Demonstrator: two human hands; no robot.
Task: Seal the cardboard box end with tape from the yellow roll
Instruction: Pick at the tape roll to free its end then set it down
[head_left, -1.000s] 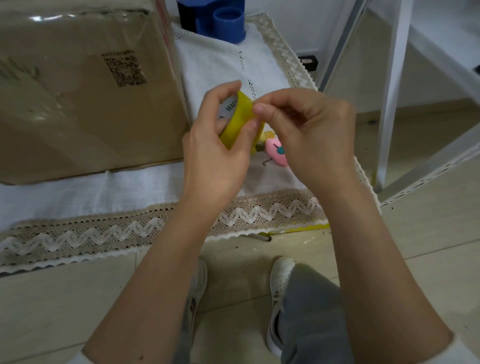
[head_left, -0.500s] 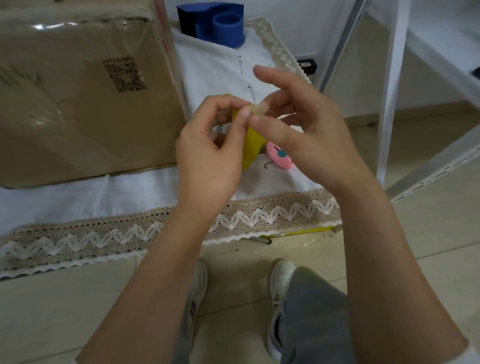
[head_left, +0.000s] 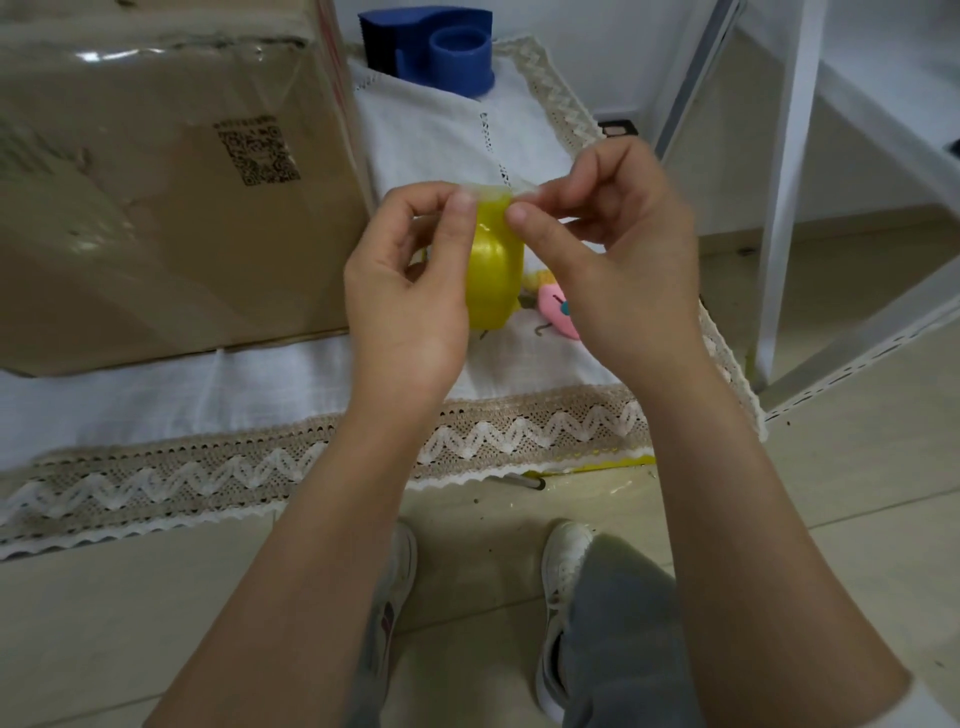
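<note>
My left hand (head_left: 410, 291) holds the yellow tape roll (head_left: 493, 270) upright above the white cloth, thumb and fingers closed on its rim. My right hand (head_left: 618, 260) pinches the free end of the clear tape (head_left: 511, 189) at the top of the roll, peeled a short way off. The large cardboard box (head_left: 156, 197), its surface shiny with tape and marked with a QR code, stands to the left on the cloth, apart from both hands.
A white cloth with a lace border (head_left: 260, 467) covers the low surface. A blue tape dispenser (head_left: 441, 52) stands at the back. A small pink object (head_left: 556, 312) lies under my right hand. White metal shelf legs (head_left: 784, 182) rise at right. My shoes show below.
The roll has turned so its yellow band faces me. My right hand went from picking at the edge to pinching the freed tape end and drawing it rightward.
</note>
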